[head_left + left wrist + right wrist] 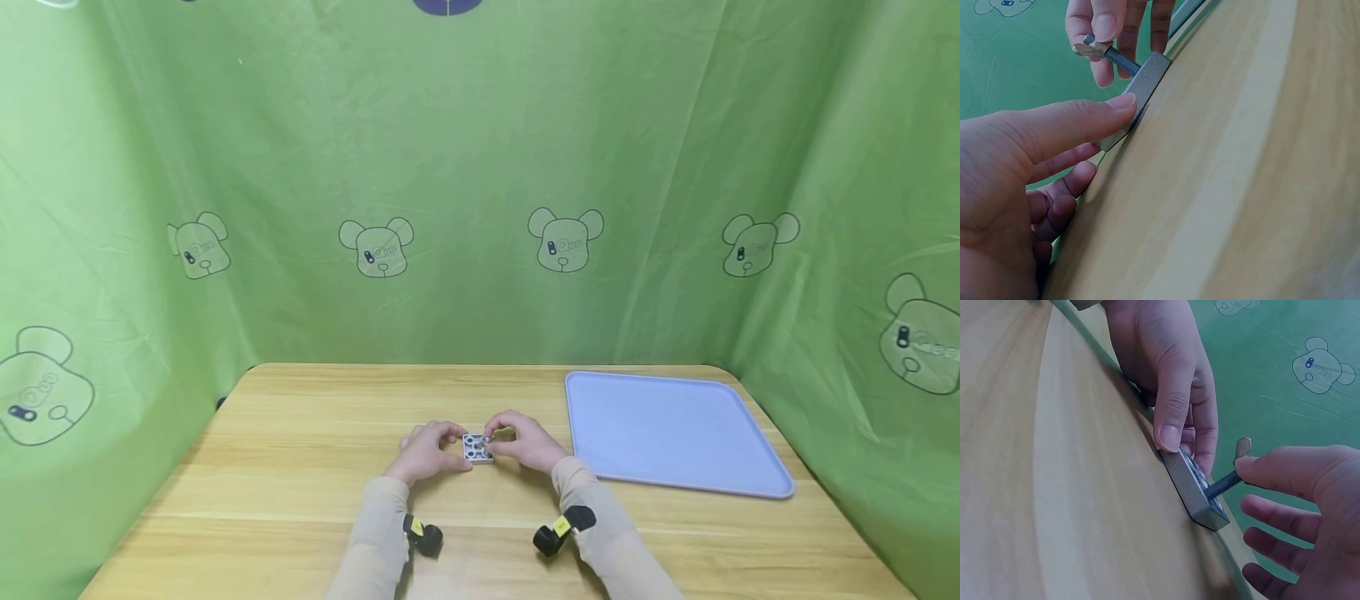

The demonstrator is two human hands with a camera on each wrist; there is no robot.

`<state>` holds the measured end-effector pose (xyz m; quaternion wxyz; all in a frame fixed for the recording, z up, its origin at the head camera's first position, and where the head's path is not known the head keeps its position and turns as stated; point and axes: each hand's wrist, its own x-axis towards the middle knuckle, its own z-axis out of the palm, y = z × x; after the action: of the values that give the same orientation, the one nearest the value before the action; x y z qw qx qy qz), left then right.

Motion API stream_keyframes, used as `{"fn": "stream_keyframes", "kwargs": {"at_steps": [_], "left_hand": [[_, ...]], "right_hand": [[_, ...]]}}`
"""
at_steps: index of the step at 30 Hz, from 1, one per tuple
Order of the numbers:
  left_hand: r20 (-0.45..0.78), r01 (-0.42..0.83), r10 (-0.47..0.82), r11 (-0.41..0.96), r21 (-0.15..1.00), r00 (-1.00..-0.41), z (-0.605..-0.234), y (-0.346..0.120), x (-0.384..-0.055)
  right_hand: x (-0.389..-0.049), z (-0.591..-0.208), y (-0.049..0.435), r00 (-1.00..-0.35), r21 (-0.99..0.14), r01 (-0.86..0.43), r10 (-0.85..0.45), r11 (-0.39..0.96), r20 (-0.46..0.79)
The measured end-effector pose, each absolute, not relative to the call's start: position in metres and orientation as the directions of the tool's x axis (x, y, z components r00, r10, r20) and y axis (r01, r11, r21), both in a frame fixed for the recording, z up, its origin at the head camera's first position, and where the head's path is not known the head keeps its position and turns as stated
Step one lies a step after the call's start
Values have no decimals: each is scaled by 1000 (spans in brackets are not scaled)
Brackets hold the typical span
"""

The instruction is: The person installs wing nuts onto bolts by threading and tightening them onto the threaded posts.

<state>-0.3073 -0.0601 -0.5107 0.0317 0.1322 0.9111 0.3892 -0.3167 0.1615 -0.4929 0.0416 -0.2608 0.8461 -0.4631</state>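
A small grey metal plate (477,448) with round holes lies flat on the wooden tabletop (300,467), near its middle, between both hands. The left hand (426,450) steadies the plate: its thumb (1079,122) presses on the plate's edge, fingers curled against the side. The right hand (525,442) pinches the flat head of a threaded bolt (1110,53) between thumb and fingers; the bolt stands upright in a hole near one corner of the plate (1200,494), its thread (1222,483) showing above the surface. A pale blue tray (675,433) sits on the tabletop to the right, apart from the hands. Green cloth (480,183) with bear prints encloses the area.
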Motion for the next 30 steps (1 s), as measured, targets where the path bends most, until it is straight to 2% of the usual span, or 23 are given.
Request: {"fn": "stream_keyframes", "kwargs": {"at_steps": [20,30], "left_hand": [[35,208,264,663,719,-964,-511,-60,-307],[39,207,260,656,726,-965,-510,-60,-306]], "right_hand": [[-316,-492,162,-897,-822,-349,-415,449,154],[-317,-492,163,-886,-816,-365,-435,448,157]]}}
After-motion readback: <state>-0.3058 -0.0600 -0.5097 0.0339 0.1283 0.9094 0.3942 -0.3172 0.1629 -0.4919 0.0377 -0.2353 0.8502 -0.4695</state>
